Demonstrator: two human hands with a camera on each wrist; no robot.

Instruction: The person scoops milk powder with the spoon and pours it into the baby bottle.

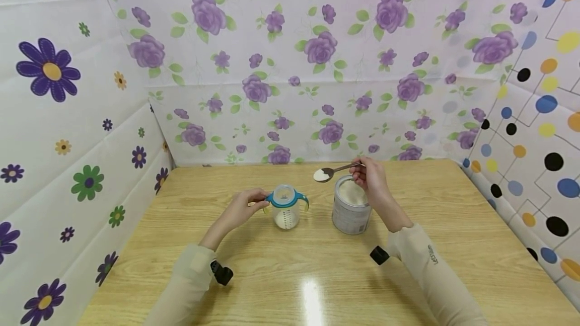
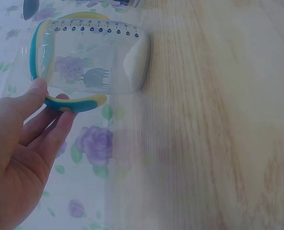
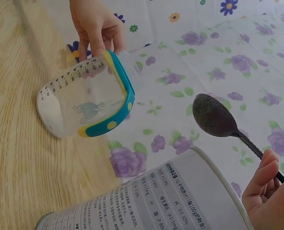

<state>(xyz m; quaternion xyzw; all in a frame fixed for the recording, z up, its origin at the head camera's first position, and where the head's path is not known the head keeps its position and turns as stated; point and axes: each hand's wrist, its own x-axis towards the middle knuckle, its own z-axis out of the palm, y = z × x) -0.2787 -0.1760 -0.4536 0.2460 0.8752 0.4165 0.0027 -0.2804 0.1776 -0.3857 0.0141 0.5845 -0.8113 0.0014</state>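
Observation:
A clear baby bottle (image 1: 286, 215) with a blue-and-yellow two-handled collar stands uncapped on the table, white powder lying at its bottom. My left hand (image 1: 244, 209) pinches the bottle's left handle (image 2: 75, 103) between thumb and fingers. To the right stands an open milk powder tin (image 1: 352, 213) with pale powder inside. Above the tin's rim, my right hand (image 1: 371, 180) grips the handle of a metal spoon (image 1: 327, 173). White powder sits in the spoon's bowl, which is held level between tin and bottle. In the right wrist view only the dark underside of the spoon (image 3: 213, 115) shows.
The wooden table (image 1: 290, 275) carries the bottle and the tin. Flowered cloth (image 1: 290, 114) hangs behind it, with more printed cloth at the left and right sides. A small black camera (image 1: 222, 272) is strapped at the left wrist, another (image 1: 379, 255) at the right.

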